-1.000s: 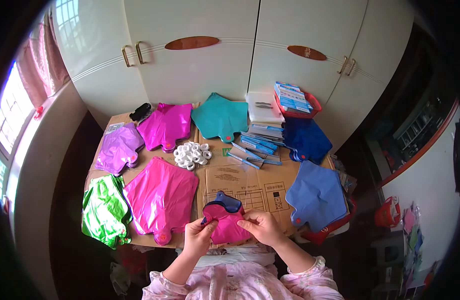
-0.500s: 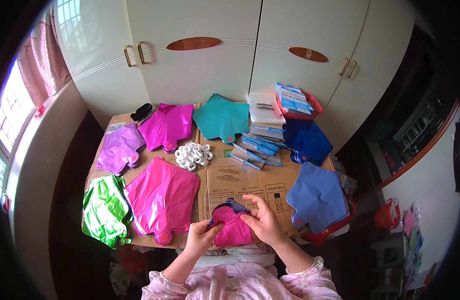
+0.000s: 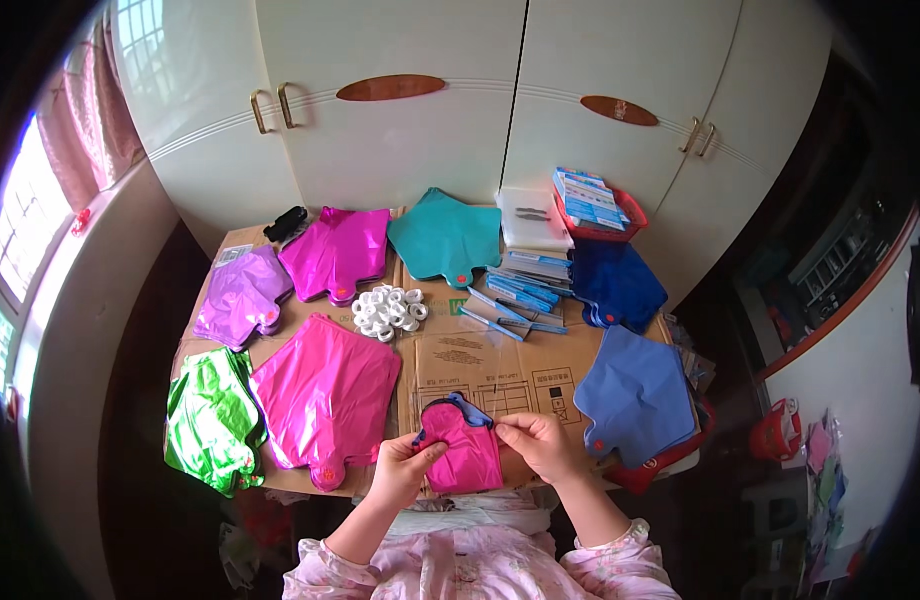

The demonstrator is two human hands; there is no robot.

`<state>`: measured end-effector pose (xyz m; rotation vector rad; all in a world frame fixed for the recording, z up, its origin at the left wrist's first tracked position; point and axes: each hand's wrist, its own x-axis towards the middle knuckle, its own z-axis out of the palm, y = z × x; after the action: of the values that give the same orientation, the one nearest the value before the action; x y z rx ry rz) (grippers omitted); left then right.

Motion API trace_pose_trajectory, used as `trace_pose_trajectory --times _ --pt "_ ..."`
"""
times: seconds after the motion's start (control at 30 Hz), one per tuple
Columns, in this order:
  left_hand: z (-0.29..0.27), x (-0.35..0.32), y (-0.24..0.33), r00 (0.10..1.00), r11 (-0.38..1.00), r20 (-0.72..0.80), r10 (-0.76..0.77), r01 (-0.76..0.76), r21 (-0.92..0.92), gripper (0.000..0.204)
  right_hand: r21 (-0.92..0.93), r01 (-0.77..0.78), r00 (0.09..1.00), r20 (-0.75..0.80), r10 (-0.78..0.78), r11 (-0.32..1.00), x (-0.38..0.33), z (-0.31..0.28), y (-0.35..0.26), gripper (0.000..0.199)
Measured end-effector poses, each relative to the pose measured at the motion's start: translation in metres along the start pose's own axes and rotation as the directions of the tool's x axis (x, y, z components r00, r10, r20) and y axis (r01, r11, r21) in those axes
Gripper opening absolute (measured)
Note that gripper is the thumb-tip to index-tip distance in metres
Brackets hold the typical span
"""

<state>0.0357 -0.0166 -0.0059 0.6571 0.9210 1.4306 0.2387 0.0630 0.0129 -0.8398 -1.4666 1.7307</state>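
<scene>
Between my hands is a folded bundle of foil balloons (image 3: 462,455), bright pink on the face with blue and dark layers showing along its upper edge. My left hand (image 3: 408,467) pinches its left side, thumb on top. At the upper right corner, my right hand (image 3: 536,443) grips the edge between thumb and fingers. The bundle is held over the near edge of the cardboard (image 3: 445,365). Left of it lies a larger stack of pink foil balloons (image 3: 325,395); to the right is a stack of light-blue ones (image 3: 635,395).
More flat balloons lie around: green (image 3: 212,415), lilac (image 3: 242,295), magenta (image 3: 335,250), teal (image 3: 445,238) and dark blue (image 3: 620,282). White ribbon rolls (image 3: 388,312) are heaped mid-table. Blue-and-white slim packets (image 3: 520,292) lie near a red basket (image 3: 630,212). Cabinets (image 3: 400,150) stand behind.
My right hand's raised fingers have come down and now close on the bundle's upper right edge. The blue layer at the top shows more. My left hand stays on its side.
</scene>
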Motion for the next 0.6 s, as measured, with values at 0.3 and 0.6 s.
trace_pose_trajectory --times 0.3,0.6 --pt "0.001 0.000 -0.003 0.998 0.990 -0.020 0.054 -0.051 0.132 0.008 -0.125 0.088 0.982 -0.157 -0.107 0.988 0.000 0.015 0.006 0.013" --pt "0.004 0.002 -0.001 0.991 0.963 -0.067 0.113 -0.093 0.252 0.010 -0.188 0.146 0.960 -0.212 -0.185 0.971 -0.004 0.029 -0.006 0.013"
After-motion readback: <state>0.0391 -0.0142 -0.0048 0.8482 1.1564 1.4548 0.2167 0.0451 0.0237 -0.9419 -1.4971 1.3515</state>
